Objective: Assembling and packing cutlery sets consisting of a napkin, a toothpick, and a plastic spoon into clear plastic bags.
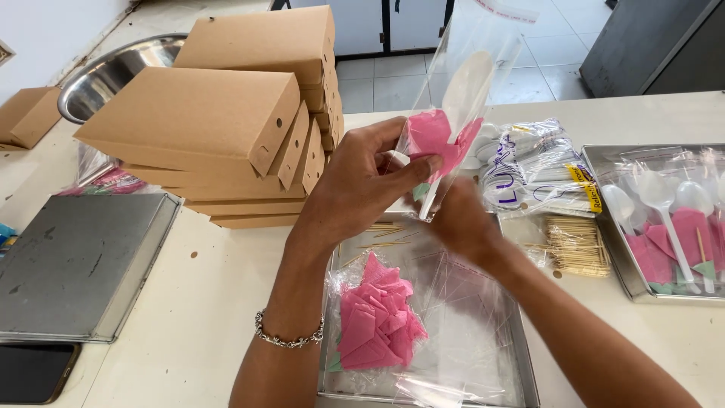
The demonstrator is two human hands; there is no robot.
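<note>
My left hand (pixel 361 181), with a silver bracelet on the wrist, pinches a clear plastic bag (pixel 461 83) held upright above the table. Inside the bag are a white plastic spoon (pixel 467 85) and a folded pink napkin (pixel 434 136). My right hand (pixel 462 221) grips the lower end of the same bag from behind, its fingers partly hidden. Below my hands a metal tray (pixel 521 363) holds a pile of folded pink napkins (pixel 375 321) and several empty clear bags (pixel 461 302).
Stacked brown cardboard boxes (pixel 226 121) stand at the left, a steel bowl (pixel 113 72) behind them. An upturned grey tray (pixel 75 264) and a phone (pixel 34 370) lie at front left. A spoon pack (pixel 529 170), toothpicks (pixel 578 245) and a tray of filled bags (pixel 664 219) are right.
</note>
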